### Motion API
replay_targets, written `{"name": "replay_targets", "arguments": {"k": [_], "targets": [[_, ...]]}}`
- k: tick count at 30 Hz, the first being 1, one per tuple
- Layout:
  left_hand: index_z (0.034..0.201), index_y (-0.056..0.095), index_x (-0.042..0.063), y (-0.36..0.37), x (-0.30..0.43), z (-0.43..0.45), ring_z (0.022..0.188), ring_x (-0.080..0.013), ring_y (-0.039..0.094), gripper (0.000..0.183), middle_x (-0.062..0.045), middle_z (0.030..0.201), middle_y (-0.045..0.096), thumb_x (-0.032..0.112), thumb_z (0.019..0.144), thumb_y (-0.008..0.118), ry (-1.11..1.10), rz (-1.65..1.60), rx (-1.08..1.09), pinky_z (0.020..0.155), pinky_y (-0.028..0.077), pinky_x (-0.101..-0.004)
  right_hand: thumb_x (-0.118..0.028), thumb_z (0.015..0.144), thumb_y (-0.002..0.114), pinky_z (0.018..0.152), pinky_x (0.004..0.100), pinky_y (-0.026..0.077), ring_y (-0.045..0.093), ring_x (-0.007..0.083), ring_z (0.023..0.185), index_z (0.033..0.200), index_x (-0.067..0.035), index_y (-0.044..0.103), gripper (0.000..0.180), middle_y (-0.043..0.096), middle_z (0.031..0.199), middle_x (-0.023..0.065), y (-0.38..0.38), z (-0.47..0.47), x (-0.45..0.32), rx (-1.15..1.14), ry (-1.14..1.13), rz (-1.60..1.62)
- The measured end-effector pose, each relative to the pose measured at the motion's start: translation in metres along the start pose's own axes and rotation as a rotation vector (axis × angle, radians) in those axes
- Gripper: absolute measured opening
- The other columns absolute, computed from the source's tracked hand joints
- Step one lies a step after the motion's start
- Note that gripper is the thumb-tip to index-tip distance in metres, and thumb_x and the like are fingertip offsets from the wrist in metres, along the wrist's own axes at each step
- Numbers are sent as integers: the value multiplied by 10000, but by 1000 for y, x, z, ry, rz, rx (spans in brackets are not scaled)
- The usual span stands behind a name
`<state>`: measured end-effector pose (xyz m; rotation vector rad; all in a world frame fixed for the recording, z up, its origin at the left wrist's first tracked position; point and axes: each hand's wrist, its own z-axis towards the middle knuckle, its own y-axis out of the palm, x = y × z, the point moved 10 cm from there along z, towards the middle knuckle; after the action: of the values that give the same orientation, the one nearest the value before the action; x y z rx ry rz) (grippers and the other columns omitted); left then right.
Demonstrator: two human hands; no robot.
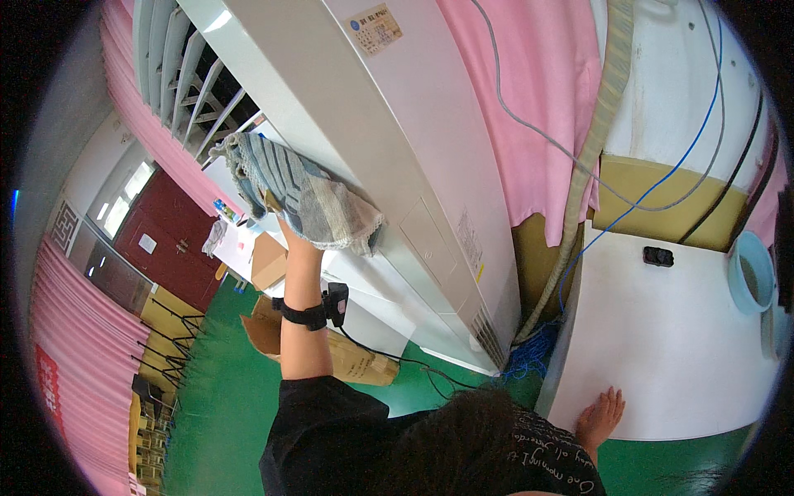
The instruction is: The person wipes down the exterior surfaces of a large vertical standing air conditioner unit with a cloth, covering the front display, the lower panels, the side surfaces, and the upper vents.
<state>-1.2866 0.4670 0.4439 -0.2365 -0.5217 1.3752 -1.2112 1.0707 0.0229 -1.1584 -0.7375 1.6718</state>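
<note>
My left hand [286,229] is mostly hidden beneath a grey and blue striped cloth [325,201]. That arm reaches up, and the cloth lies against the front of a white floor-standing air conditioner [428,136], below its slatted air outlet [186,93]. A black strap with a small device [335,304] is round my left wrist, a cable trailing from it. My right hand [602,414] rests flat, holding nothing, near the edge of a white tabletop [657,347].
A light-blue basin [738,285] and a small black object [657,256] stand on the tabletop. A wrapped pipe [574,186], cables and tangled blue cord [530,356] run beside the air conditioner. Cardboard boxes [366,359], a cluttered white table [236,245] and tripods [167,341] are at left.
</note>
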Motion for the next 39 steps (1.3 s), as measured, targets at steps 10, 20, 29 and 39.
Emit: {"name": "replay_targets", "arguments": {"k": [10, 20, 29, 39], "targets": [[1200, 439, 15, -16, 4, -5, 1085, -297, 458, 503, -166, 1183, 471, 235, 783, 613, 96, 112, 52, 944, 354, -374, 6, 718, 490, 1047, 495, 245, 379, 369, 1223, 1049, 29, 493, 332, 486, 1226, 184, -5, -2, -2, 92, -30, -14], [1290, 362, 2, -43, 29, 19, 1204, -352, 374, 682, -211, 1311, 369, 268, 737, 660, 150, -41, 97, 1019, 286, -394, -26, 758, 485, 1022, 513, 264, 413, 403, 1180, 1064, 18, 487, 309, 508, 1196, 193, -1, -6, -9, 117, -33, -2], [1333, 284, -15, -45, -42, 11, 1255, -377, 306, 876, -233, 1367, 293, 322, 655, 726, -73, -49, -56, 1054, 216, -417, -51, 797, 449, 1022, 487, 272, 405, 396, 1189, 1076, 61, 511, 307, 515, 1194, 194, -5, -1, -21, 127, 36, 150], [1314, 364, 11, -52, -54, 20, 1275, -380, 275, 871, -232, 1374, 281, 382, 618, 735, 53, 25, -89, 1059, 201, -427, -8, 778, 423, 1035, 437, 267, 398, 333, 1218, 1149, 36, 485, 379, 477, 1243, 211, 13, -2, -26, 136, 212, -141]]}}
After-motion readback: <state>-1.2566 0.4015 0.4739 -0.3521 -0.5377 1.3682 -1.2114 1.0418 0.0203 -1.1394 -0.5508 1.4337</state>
